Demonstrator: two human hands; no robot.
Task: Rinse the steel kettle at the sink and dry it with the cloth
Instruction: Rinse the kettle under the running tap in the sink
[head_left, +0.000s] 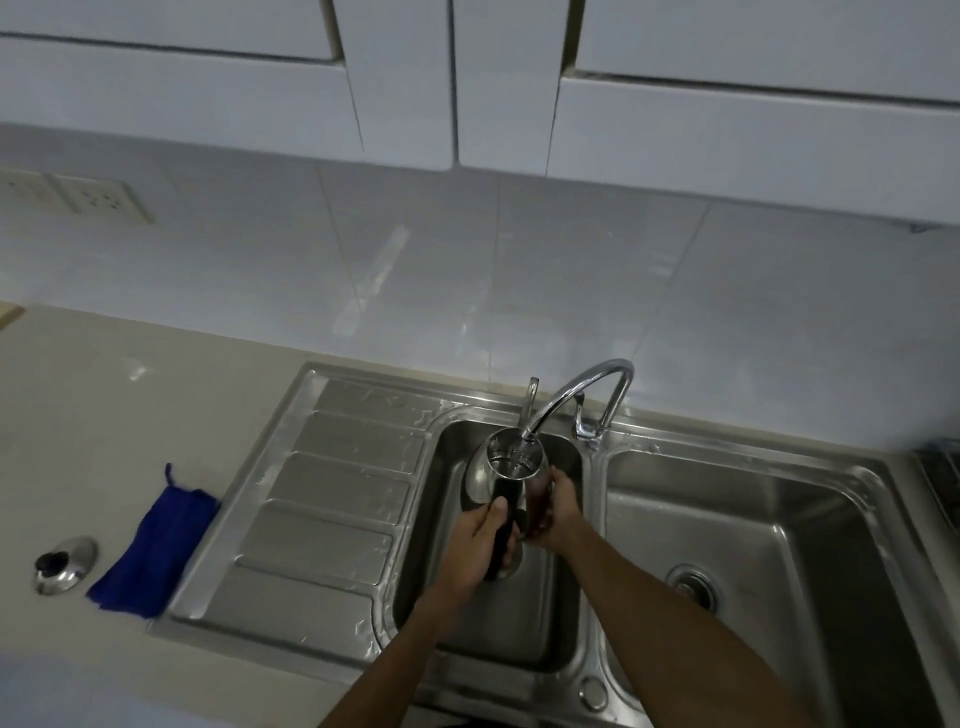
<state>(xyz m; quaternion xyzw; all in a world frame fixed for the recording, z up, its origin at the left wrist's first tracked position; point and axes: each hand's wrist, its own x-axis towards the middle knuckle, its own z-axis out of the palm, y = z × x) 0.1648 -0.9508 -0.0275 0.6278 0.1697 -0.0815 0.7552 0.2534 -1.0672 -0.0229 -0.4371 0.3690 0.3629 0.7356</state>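
Kettle (511, 470), steel, open-topped, is held over the smaller left basin of the sink (852, 499), directly under the spout of the tap (582, 395). Water is running from the tap into its mouth. Lid is off.

Grip: left hand (475, 545) is wrapped closed around the kettle's black handle. Right hand (558, 512) is pressed against the kettle's right flank, fingers curled on the body, steadying it.

Step in hand, as judged: filling for the rinse. Drying not yet begun.

Recommendations for this step:
- Keep the mouth centred under the stream so water enters rather than splashing off the rim
- Part-fill only; a full kettle would hang heavily from the handle grip
- Swirl with the right hand supporting the body, then tip out over the same basin
- Wet steel will likely be slippery, so the handle should carry the load

Count of items:
- One kettle
- One lid (65, 564), steel with dark knob, on the counter at far left, well apart from the sink
- One cloth (156, 545), blue, folded, on the counter between lid and draining board, touching neither hand
- One tap
- Two basins and one ribbed draining board (332, 499)
- One wall socket plate (101, 200), upper left
- Two hands, both engaged on the kettle
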